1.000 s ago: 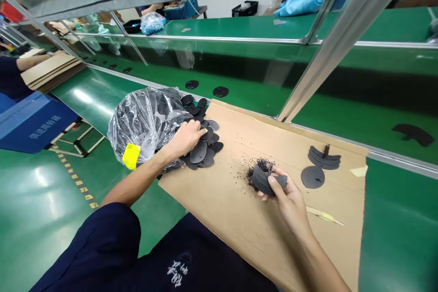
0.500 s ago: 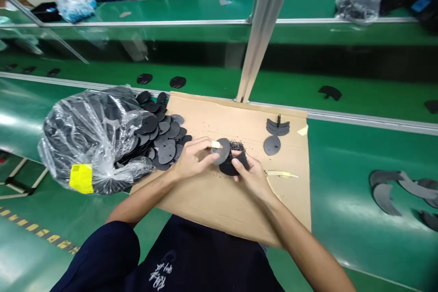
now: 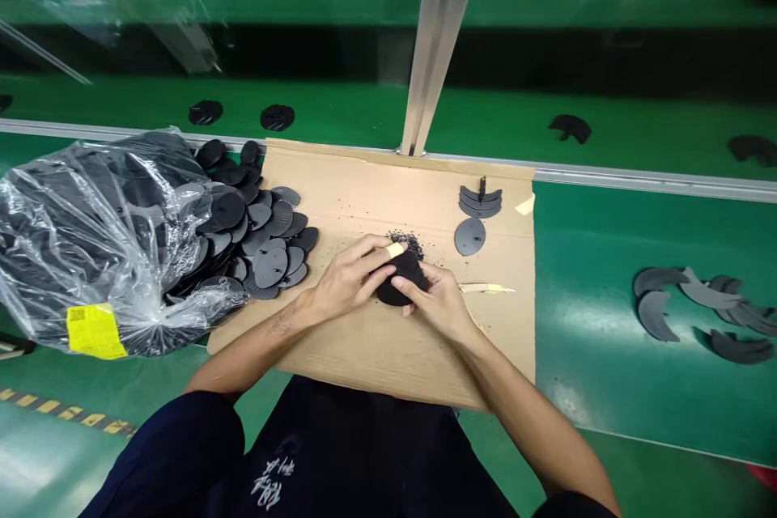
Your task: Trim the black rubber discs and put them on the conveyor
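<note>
Both hands meet over the cardboard sheet (image 3: 364, 356), holding black round parts (image 3: 397, 279) together. My left hand (image 3: 355, 275), with yellow tape on one finger, grips them from the left; my right hand (image 3: 440, 299) pinches their right side. Tiny black bits (image 3: 409, 241) lie just behind the fingers. A grey disc (image 3: 469, 236) and a curved part (image 3: 480, 204) rest on the cardboard at the back right. A thin yellowish tool (image 3: 486, 288) lies beside my right hand. Black discs (image 3: 270, 263) are heaped at the left.
A clear plastic bag (image 3: 121, 235) with a yellow label bulges at the far left. Curved black pieces (image 3: 659, 316) lie on the green bench at the right. A metal post (image 3: 437, 48) rises behind the cardboard, and more black parts (image 3: 278, 117) sit beyond the rail.
The grey disc in my left hand has come together with the black parts in my right hand, and both hands are closer. The camera view has tilted further down.
</note>
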The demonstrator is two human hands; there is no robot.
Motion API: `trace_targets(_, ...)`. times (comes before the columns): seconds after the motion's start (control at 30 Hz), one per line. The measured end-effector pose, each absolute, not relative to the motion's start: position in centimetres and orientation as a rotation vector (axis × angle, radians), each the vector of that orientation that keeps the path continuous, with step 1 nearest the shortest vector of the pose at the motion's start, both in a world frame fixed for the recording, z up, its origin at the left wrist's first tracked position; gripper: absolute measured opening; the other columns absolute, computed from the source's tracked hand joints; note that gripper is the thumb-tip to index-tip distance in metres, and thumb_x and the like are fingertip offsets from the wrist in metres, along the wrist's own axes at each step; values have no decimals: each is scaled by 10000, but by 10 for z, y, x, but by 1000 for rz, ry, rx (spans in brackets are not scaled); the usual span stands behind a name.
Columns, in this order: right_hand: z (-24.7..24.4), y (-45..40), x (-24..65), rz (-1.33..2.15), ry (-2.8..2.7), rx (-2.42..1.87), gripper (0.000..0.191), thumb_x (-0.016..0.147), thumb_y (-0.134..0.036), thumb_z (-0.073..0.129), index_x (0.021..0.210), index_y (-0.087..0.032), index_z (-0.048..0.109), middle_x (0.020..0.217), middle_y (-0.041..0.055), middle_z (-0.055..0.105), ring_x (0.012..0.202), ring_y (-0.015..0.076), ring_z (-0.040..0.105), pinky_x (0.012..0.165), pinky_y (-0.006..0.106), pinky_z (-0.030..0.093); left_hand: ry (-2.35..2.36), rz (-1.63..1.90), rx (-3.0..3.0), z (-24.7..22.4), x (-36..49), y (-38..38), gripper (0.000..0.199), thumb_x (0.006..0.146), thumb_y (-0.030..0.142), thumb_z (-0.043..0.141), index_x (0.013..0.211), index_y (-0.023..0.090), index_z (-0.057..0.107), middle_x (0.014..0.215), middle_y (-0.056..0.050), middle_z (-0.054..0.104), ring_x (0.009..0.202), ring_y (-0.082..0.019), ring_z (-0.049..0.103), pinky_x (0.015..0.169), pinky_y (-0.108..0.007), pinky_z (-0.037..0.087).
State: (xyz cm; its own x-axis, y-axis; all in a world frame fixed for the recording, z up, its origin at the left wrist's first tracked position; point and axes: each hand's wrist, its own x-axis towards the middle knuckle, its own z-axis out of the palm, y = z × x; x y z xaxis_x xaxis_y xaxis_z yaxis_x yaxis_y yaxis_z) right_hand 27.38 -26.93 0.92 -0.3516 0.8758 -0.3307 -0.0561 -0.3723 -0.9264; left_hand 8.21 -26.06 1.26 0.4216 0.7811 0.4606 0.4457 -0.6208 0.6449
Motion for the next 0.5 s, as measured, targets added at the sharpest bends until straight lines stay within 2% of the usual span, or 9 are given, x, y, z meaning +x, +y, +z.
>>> trace_targets(0.17,8,-270,274,1796,-1189,-1207,479,747,-653,784,883,-200,708,710,-5,634,601,154,590,476,275,526,1005,1056,2331,10,83,-261,430,1026,162,530,1453,212,540,1152,-119,664,1053,-199,677,880,-327,616)
trace_targets(0.37,3,-269,276,1661,-1331,-1204,497,831,-681,688,834,-184,697,773,5,655,741,170,607,682,292,546,1001,1037,2361,9,82,-262,411,1029,153,515,1436,196,546,1159,-128,658,1047,-201,671,864,-319,612)
trace_targets(0.5,3,-269,278,1640,-1396,-1195,489,868,-661,662,822,-176,706,797,12,683,784,193,643,726,303,547,988,1051,2350,9,81,-264,407,1030,151,512,1431,204,552,1156,-122,661,1043,-198,670,868,-318,605)
